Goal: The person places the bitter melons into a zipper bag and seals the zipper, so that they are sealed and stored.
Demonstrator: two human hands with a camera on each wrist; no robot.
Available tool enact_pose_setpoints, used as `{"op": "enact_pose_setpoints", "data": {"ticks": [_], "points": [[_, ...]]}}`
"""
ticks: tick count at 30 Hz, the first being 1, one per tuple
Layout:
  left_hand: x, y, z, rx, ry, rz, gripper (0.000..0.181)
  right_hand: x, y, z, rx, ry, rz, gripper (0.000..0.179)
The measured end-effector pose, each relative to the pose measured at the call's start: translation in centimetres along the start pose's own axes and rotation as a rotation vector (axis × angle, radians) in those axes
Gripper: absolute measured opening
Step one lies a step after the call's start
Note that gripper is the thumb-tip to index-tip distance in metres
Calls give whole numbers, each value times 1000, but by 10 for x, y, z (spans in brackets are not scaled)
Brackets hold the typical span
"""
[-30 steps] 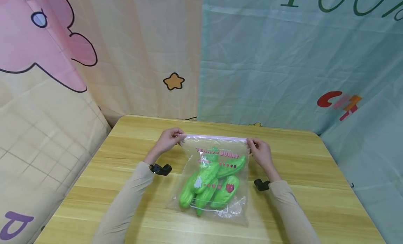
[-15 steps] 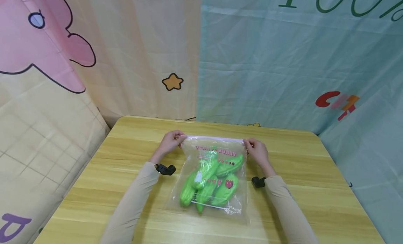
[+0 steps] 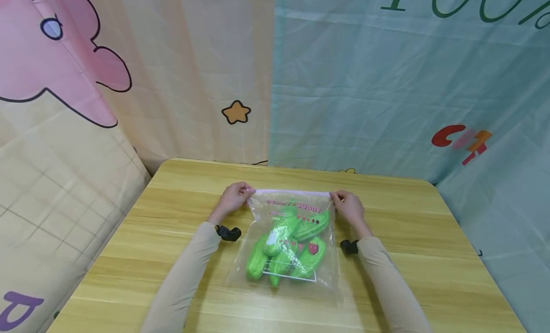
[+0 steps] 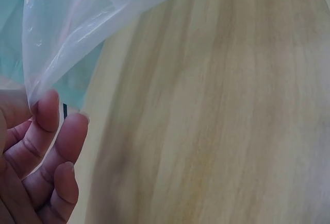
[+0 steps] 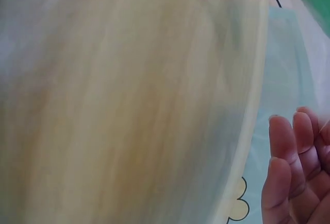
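Note:
A clear zip bag [image 3: 326, 286] with a pink strip along its top and pink and white print holds several long green vegetable-shaped pieces [image 3: 280, 235], glossy and ridged. My left hand [image 3: 233, 198] pinches the bag's top left corner. In the left wrist view, the plastic film [image 4: 85, 20] runs up from between thumb and index finger, with the other fingers loosely bent. At the top right corner, my right hand [image 3: 350, 208] pinches the strip's other end. The right wrist view shows its curved fingers [image 5: 281, 141], while the pinched spot lies outside that frame.
Below the bag is a light wood table [image 3: 412, 275] with rounded far corners. Printed curtains [image 3: 365, 85] hang behind it and along both sides. Black wrist cameras [image 3: 228, 233] sit at both sleeves.
Both hands have come slightly nearer the person and a little closer together. The bag's top edge has moved along with them, still held at both corners.

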State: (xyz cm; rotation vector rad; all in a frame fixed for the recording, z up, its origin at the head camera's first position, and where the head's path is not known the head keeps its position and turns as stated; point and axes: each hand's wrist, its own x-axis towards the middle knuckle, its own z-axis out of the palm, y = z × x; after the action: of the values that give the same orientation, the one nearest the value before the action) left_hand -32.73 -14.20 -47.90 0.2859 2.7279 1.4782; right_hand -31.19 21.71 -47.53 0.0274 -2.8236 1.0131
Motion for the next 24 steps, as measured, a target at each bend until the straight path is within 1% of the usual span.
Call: {"op": "enact_pose_setpoints", "data": {"ticks": [8, 13, 17, 24], "points": [[-2, -3, 2, 80, -9, -34, 23, 0, -2, 1, -46, -10, 40, 33], [-2, -7, 3, 126, -27, -60, 24, 2, 0, 2, -56, -41, 73, 31], [-2, -7, 3, 145, -45, -80, 25, 3, 1, 2, -63, -76, 84, 32], [-3, -4, 1, 158, -58, -81, 25, 4, 1, 2, -61, -105, 101, 32]]}}
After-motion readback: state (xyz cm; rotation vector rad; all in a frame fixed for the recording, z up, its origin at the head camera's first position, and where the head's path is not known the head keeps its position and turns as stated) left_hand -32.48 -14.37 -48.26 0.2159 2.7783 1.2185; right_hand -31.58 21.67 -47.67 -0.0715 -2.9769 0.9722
